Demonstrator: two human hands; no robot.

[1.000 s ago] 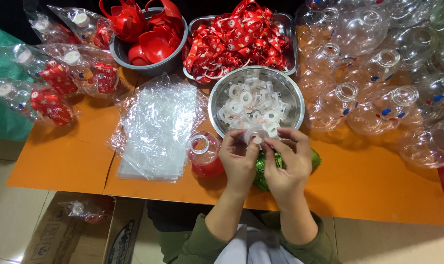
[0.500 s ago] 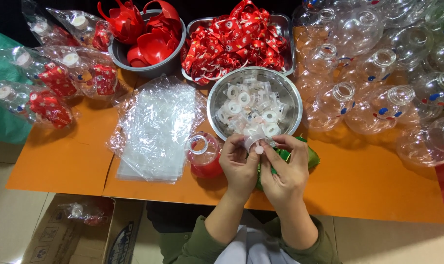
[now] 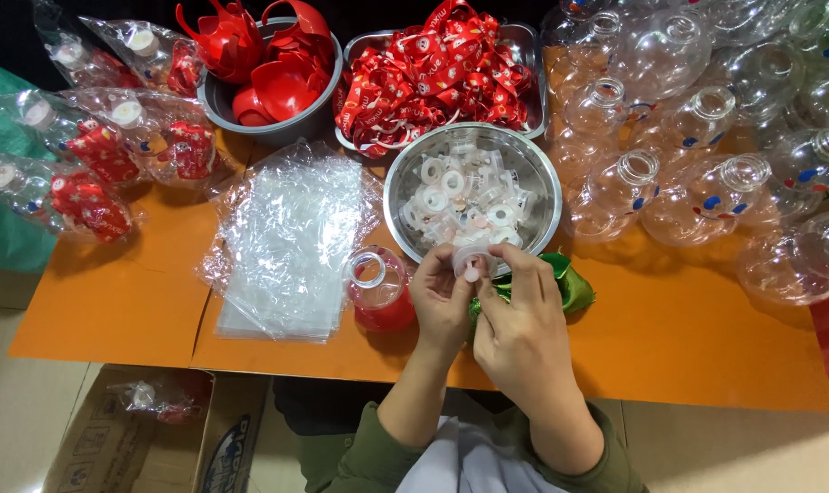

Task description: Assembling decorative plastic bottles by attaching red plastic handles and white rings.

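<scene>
Both hands meet over the orange table (image 3: 707, 356) — left hand (image 3: 439, 306) and right hand (image 3: 517, 333) pinching a small white plastic cap (image 3: 470, 265) between fingertips, just before the steel bowl (image 3: 405, 187). Light, stiff, likely slippery — best gripped by its rim.

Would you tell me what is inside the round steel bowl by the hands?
The steel bowl holds a heap of white plastic caps; its bottom beneath them is covered from view.
</scene>
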